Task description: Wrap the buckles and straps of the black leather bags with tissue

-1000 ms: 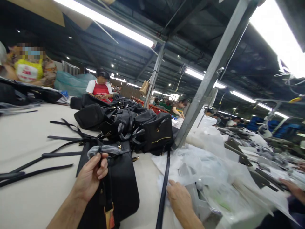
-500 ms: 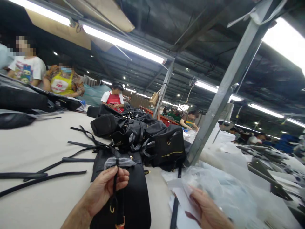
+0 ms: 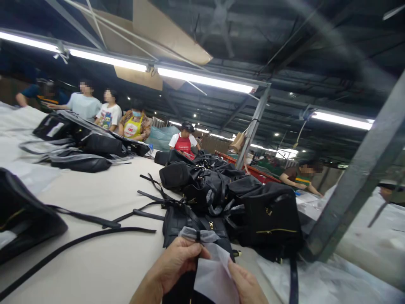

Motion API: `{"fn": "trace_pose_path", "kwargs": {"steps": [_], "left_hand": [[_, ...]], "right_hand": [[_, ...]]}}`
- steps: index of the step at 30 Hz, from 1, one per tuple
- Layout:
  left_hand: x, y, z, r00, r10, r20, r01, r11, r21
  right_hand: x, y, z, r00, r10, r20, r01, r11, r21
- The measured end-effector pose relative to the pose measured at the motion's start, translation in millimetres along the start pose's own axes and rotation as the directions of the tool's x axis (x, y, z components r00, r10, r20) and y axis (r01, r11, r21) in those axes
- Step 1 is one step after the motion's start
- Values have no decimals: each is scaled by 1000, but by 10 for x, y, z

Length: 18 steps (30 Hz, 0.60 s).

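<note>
A black bag [image 3: 179, 223] lies in front of me with a plastic-wrapped handle [image 3: 202, 235] at its upper part. My left hand [image 3: 179, 261] is closed just below that handle, fingers pinched on a black strap and close to the white sheet's edge. A thin white sheet [image 3: 213, 276] hangs over the bag. Its right edge is between the fingers of my right hand [image 3: 247, 283], at the lower centre.
More black bags [image 3: 272, 215] are heaped beyond and to the right, beside a metal post [image 3: 351, 190]. Loose straps and another bag [image 3: 28, 215] lie left on the pale table [image 3: 126, 257]. Several people work behind; clear plastic [image 3: 316, 278] lies right.
My right hand has brought the white sheet from the right side over to the bag, beside my left hand. The view has turned left, showing more of the table and people there.
</note>
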<state>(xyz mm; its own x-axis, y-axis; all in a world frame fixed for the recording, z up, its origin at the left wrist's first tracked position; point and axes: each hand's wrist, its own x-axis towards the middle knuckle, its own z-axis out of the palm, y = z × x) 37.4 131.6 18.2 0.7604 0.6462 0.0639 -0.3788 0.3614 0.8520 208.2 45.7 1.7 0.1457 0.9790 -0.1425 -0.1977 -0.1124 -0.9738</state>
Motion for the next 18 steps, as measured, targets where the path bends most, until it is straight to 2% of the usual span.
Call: {"fn": "trace_pose_path", "kwargs": {"steps": [2, 5, 9, 13, 18], "left_hand": [[-6, 4, 9, 1000, -4, -26, 4, 1000, 18], [-5, 1, 6, 998, -22, -57, 25, 999, 48], [17, 5, 11, 994, 2, -105, 5, 998, 62], [39, 20, 13, 992, 40, -119, -30, 996, 83], [12, 30, -15, 990, 53, -131, -38, 993, 110]], "right_hand": [[-8, -19, 1, 999, -42, -26, 40, 996, -75], [-10, -69, 20, 984, -170, -47, 160, 973, -169], [-30, -141, 89, 983, -174, -53, 153, 951, -268], [-95, -93, 103, 991, -129, 31, 132, 974, -183], [-140, 84, 24, 987, -137, -85, 137, 991, -5]]}}
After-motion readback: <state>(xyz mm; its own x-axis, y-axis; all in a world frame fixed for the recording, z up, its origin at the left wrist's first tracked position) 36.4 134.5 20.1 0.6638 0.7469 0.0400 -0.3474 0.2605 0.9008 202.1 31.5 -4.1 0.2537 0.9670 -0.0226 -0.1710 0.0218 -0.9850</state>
